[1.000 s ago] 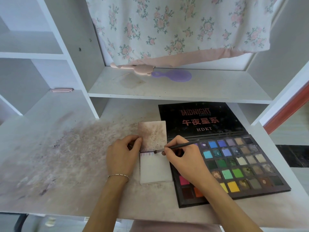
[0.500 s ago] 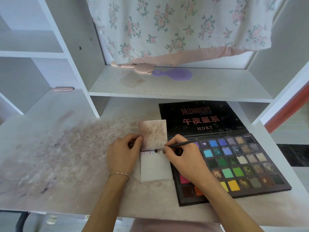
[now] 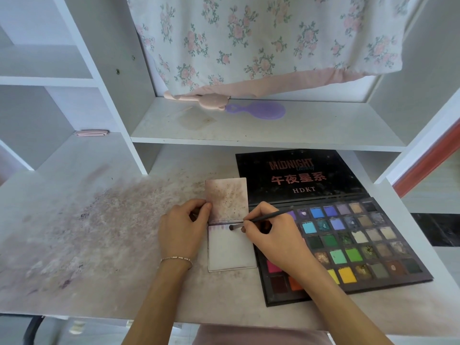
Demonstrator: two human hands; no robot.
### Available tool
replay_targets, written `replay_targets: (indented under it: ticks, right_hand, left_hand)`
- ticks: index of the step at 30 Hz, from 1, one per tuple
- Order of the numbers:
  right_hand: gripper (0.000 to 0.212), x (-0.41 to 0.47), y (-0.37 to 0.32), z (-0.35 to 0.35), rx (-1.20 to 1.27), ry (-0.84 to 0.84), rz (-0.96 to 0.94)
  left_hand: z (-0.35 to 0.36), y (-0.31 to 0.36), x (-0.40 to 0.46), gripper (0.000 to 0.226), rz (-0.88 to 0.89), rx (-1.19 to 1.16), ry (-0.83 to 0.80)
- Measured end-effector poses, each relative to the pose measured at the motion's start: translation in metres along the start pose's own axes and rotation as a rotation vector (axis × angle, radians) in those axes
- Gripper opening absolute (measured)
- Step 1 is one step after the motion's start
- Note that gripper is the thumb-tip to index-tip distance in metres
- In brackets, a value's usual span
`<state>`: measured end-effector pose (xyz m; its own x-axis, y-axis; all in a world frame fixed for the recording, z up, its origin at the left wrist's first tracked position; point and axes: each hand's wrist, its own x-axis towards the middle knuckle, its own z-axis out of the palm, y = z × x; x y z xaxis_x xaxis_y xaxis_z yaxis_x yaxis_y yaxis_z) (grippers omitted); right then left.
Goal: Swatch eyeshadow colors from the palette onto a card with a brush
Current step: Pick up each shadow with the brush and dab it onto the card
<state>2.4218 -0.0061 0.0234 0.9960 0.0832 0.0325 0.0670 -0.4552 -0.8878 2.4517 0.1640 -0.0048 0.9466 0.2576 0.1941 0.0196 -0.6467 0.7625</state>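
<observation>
On the card [image 3: 230, 247] — brush [image 3: 258, 219] tip farther left than before.

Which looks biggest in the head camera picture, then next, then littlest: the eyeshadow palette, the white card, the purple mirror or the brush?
1. eyeshadow palette, by far
2. white card
3. purple mirror, though it lies farther back on the shelf, so its rank against the card is unsure
4. brush, thin and partly hidden by the right hand

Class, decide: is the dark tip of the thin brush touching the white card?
Touching. The head view shows the brush tip meeting the white card near its top edge, no gap visible.
</observation>
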Motion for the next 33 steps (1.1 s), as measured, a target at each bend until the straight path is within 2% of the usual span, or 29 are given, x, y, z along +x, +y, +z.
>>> replay_targets:
  ticks: [29,33]
  right_hand:
    - [0.011,0.0015,0.0018,0.0007,0.009,0.005,-0.016]
    - [0.010,0.0029,0.0006,0.0016,0.041,0.067,-0.049]
  left_hand:
    - [-0.0017,0.0032,-0.0007,0.013,-0.003,0.005,-0.017]
    - [-0.0018,0.0029,-0.0002,0.014,-0.004,0.014,-0.020]
